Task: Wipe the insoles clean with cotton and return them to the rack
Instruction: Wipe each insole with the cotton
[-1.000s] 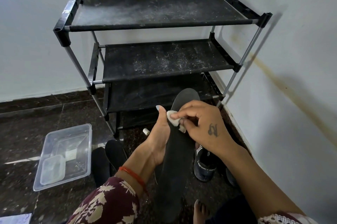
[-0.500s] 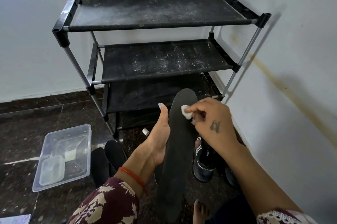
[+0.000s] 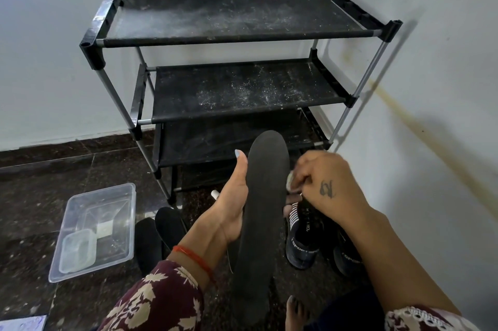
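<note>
**Insole held upright, cotton at its right edge**

Currently the left hand (image 3: 229, 212) supports a long black insole (image 3: 262, 212) from its left side and from behind: palm against the edge, thumb straight and pointing up along it, the other fingers hidden behind the insole. The insole stands nearly upright, toe end up, in front of the lowest shelves of the rack (image 3: 237, 88).

The right hand (image 3: 320, 182) sits just beside the insole's right edge, at about the upper third. Its fingers are curled and pinch a small white piece of cotton (image 3: 290, 182); the cotton is at the rim of the insole, contact not fully resolvable. A dark tattoo mark shows on the back of this hand.

Rack: black fabric shelves on grey metal posts, standing in the corner of two white walls; the top and second shelves carry pale dust and specks.

Floor (image 3: 40, 196), dark stone tile: two more black insoles (image 3: 159, 236) lie flat side by side to the left of the left wrist. A clear plastic tub (image 3: 97, 228) with a smaller clear container inside it sits further left. A dark sports shoe (image 3: 301, 239) with white lettering lies to the right of the held insole, a second one partly hidden behind the right forearm.
</note>
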A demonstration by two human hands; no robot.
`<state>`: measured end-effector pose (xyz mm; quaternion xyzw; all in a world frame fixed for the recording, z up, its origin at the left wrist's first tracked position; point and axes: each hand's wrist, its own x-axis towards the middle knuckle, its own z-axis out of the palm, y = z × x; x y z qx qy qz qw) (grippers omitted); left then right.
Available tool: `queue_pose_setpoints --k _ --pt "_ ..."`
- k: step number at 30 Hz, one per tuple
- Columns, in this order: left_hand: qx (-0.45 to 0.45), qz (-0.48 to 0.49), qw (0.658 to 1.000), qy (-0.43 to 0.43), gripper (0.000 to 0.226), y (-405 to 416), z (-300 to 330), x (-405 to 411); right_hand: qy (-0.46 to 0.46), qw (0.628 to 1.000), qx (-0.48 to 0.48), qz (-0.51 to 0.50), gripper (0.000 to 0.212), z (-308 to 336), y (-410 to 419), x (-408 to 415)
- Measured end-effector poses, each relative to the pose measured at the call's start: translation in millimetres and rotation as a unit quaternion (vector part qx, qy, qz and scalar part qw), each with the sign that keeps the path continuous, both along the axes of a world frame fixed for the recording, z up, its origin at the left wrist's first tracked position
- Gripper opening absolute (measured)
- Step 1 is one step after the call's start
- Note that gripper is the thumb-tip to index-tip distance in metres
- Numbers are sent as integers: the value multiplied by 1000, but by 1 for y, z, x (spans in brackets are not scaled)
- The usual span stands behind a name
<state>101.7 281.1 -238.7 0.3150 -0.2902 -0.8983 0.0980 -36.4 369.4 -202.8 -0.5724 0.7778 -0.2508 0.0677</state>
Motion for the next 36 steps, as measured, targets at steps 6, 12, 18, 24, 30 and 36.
queue_pose_setpoints --k 6,12,18,24,30,36 --pt "-2 -48 999 19 88 9 5 -4 53 950 -271 -145 24 -1 -11 5" --pt "-27 -94 995 15 81 13 4 -2 72 967 -223 -99 28 -9 -19 10" --pt "10 -37 999 27 85 9 6 -3 11 980 -55 -192 25 -2 -10 -1" --pt "14 -18 1000 21 89 3 3 -5 -38 964 -188 -186 24 1 -10 2" --pt "19 -20 999 23 89 2 3 -1 -47 987 -101 -117 23 -7 -14 13" --pt "18 -22 999 35 87 3 5 -3 -109 980 -160 -51 20 -1 -16 26"
